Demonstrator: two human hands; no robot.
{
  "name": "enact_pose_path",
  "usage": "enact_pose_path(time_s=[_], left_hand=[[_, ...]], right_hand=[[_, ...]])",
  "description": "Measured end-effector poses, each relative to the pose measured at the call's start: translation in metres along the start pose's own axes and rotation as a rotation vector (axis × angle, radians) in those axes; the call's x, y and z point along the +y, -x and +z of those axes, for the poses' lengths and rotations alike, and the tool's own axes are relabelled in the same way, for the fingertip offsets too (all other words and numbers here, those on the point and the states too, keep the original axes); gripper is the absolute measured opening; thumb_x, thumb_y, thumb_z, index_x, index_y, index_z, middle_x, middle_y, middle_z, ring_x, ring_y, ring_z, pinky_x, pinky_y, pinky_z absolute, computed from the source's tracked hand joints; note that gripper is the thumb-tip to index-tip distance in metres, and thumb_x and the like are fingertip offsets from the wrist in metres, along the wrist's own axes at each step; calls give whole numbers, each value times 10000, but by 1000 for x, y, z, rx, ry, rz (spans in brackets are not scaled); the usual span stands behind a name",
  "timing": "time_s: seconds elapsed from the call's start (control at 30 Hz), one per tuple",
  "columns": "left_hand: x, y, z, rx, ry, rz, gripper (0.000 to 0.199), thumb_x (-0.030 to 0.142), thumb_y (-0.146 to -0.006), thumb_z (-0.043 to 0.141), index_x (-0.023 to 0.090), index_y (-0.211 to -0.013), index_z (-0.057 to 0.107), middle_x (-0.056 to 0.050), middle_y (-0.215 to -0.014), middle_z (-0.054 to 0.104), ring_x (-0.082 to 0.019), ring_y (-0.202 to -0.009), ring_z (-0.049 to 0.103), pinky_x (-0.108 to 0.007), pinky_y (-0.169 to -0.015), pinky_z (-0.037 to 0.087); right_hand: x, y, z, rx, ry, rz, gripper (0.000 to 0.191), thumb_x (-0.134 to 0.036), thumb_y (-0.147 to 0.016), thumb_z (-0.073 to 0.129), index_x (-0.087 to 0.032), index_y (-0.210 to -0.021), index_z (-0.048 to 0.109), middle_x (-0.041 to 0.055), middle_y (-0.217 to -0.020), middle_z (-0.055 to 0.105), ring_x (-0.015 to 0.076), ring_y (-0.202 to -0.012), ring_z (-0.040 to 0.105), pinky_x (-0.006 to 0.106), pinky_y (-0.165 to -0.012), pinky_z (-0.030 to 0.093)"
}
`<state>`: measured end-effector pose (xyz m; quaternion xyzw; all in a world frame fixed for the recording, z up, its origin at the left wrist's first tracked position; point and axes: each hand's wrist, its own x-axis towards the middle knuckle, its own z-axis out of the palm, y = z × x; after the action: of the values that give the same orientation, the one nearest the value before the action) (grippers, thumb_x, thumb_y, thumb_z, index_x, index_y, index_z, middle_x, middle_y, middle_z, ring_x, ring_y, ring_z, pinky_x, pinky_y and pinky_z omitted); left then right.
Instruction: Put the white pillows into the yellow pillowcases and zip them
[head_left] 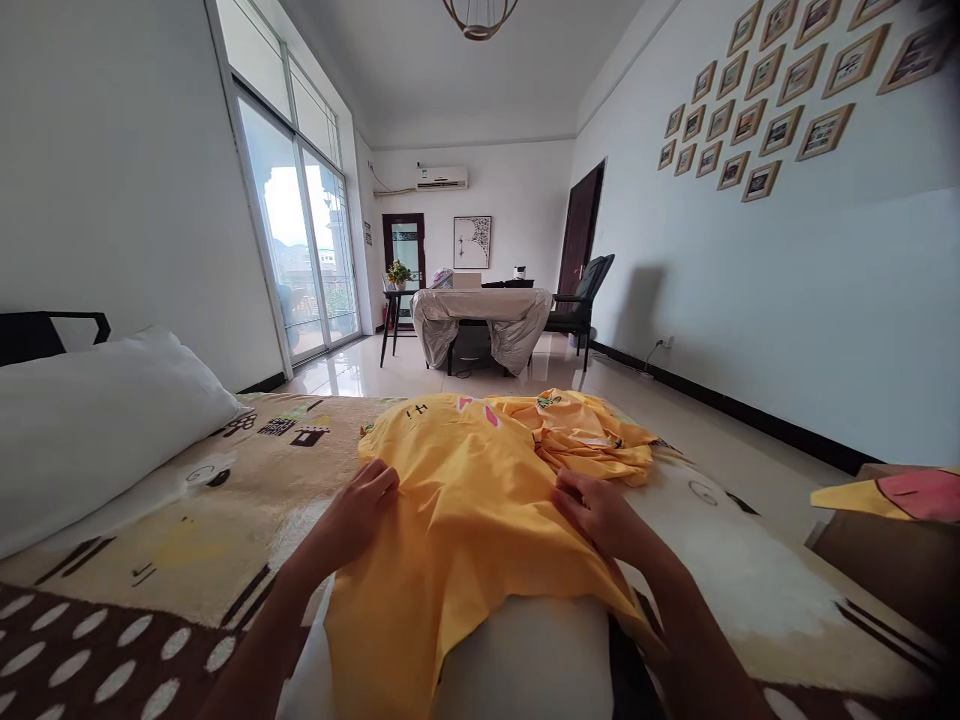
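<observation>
Left of centre, I see the bare left hand point(373, 498) pinching one edge of a rumpled, printed yellow fabric sheet point(457, 500). It lies across the frame's lower middle, seemingly longest away from the person; the bare right hand point(596, 508), equally near, grips its right side.

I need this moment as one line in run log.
left hand: holding yellow cloth, left side | right hand: holding cloth, right side | cloth: wrinkled, over patterned blanket | white pillow: at left
</observation>
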<state>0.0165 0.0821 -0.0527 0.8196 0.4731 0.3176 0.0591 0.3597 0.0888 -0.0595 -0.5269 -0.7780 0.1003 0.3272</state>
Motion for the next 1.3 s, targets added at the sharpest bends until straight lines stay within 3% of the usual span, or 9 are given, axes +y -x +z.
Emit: enact_pose_path(time_s=[0.13,0.23,0.43,0.7,0.9,0.97,1.13,1.2,1.3], left_hand=[[-10,-1,-9,122,203,-20,256,397,-925,372,201,-857,523,-79,-1126,601,-198,-1033,557,-322,-907,431],[-11,-1,-7,232,320,-153,263,437,-918,377,204,-878,493,-59,-1043,641,-180,-940,594,-286,-819,448],[-17,-7,8,457,163,-271,254,440,-909,320,215,-836,411,35,-623,445,-132,-554,456,-242,-545,354],[-14,-9,18,82,105,-175,187,355,-870,346,220,-752,399,21,-613,507,-147,-569,488,-244,-548,323],[-11,-7,17,-136,65,-115,184,312,-831,428,211,-686,478,-12,-644,580,-168,-613,526,-261,-578,319],[-3,-3,11,-38,51,-128,288,356,-889,360,207,-655,439,0,-603,543,-145,-573,484,-260,-571,301],[18,13,-3,511,-49,-57,372,390,-908,368,207,-585,347,53,-448,317,-100,-433,319,-255,-522,259],[14,11,1,397,-106,-92,359,395,-914,342,207,-609,364,40,-478,372,-110,-460,364,-262,-540,260],[-3,-3,16,-100,-155,-250,322,375,-917,325,204,-652,392,-2,-593,517,-153,-583,495,-270,-571,269]], right_hand=[[-8,0,-4,137,-72,-63,299,-425,-848,440,-200,-660,500,73,-886,611,192,-816,557,324,-748,450],[-11,-1,0,142,-180,-59,305,-444,-864,433,-202,-697,516,88,-1060,624,230,-1014,560,373,-910,420],[-12,-4,12,228,-312,51,349,-509,-868,419,-212,-684,439,13,-668,542,164,-671,520,271,-648,435],[-17,-12,28,285,-158,-13,340,-507,-875,340,-238,-667,329,-5,-590,463,143,-550,421,258,-546,365],[-14,-24,51,4,-38,49,250,-421,-812,349,-240,-653,284,-30,-506,423,129,-440,389,236,-481,277],[-21,-19,50,52,-28,32,260,-423,-819,353,-239,-645,294,-25,-496,436,128,-430,397,239,-476,274],[-39,0,41,463,28,-85,316,-438,-910,312,-220,-756,480,14,-546,537,142,-507,516,250,-566,367],[-36,-1,45,407,92,-38,314,-414,-914,328,-197,-919,555,15,-556,559,150,-515,538,252,-568,365],[-25,-11,55,14,179,105,292,-362,-908,378,-202,-1026,591,26,-622,620,167,-581,590,242,-538,326]])
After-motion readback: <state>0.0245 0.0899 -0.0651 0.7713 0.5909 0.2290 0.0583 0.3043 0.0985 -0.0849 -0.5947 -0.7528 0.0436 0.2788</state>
